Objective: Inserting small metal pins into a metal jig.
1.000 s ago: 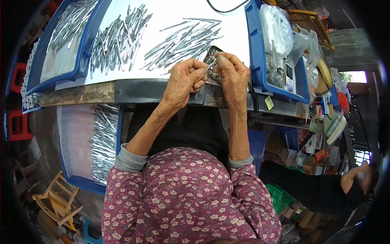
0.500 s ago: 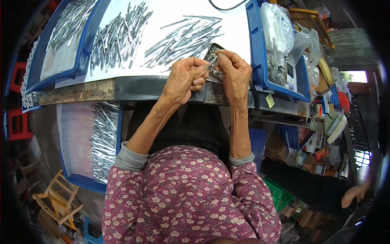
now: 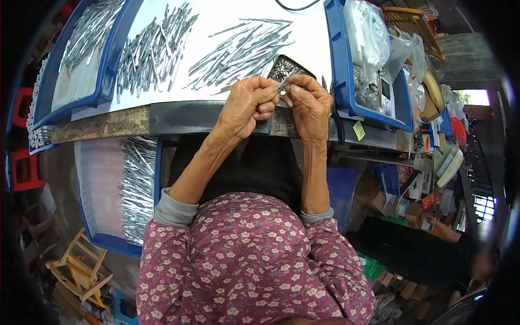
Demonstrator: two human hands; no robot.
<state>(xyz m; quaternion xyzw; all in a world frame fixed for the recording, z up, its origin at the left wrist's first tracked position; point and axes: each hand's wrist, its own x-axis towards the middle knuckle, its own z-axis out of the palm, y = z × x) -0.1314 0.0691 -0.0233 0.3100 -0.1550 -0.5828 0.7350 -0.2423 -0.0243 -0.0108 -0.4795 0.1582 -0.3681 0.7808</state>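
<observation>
Left hand (image 3: 248, 106) and right hand (image 3: 309, 103) meeting fingertip to fingertip at the near edge of a white-topped workbench (image 3: 216, 13), both curled nearly closed, pinching between them a small slim metal piece (image 3: 283, 84); which fingers bear the grip too small to tell. Just behind the fingertips, on the workbench top, a small dark tray (image 3: 287, 67) of tiny shiny parts. Further back on the workbench, loose heaps of thin grey metal strips (image 3: 238, 49) fanned across the white surface, a second heap (image 3: 149, 51) to their left. At the workbench's left end, a blue tray (image 3: 111, 59) with more strips; at its right end, a blue bin (image 3: 338, 65) stuffed with clear plastic bags (image 3: 365, 38). Worn metal front edge (image 3: 179, 116) of the workbench directly under the wrists, a small yellow tag (image 3: 358, 130) hanging off it to the right. Below the workbench on the left, another blue tray (image 3: 108, 241) with a pile of silvery strips. Lower still, a small wooden stool (image 3: 81, 265) on a cluttered floor. To the right of the workbench, crowded shelves of boxes and packets (image 3: 428, 184), daylight at a far opening (image 3: 476, 97). Floral purple sleeves with grey cuffs in the foreground.
</observation>
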